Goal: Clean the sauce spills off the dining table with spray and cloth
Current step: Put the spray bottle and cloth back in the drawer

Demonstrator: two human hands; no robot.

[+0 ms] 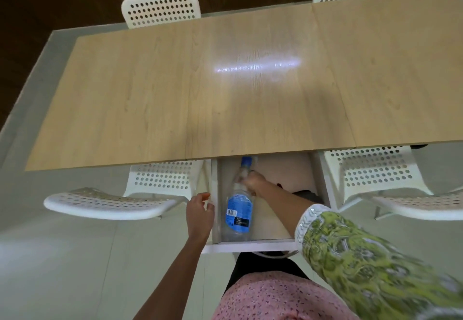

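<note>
A clear spray bottle [238,215] with a blue label and blue nozzle lies on its side in an open white drawer [253,245] under the near edge of the wooden dining table [225,89]. My right hand [253,181] is closed around the bottle's neck, just below the nozzle. The fingers of my left hand [200,213] curl over the drawer's left wall. A bright streak of light glares on the middle of the tabletop. I see no cloth and no sauce spill.
White perforated chairs stand on both sides of the drawer, one at the left [120,199] and one at the right [375,176]. Two more chairs [160,8] are at the table's far side. A dark item [305,194] lies in the drawer's right part.
</note>
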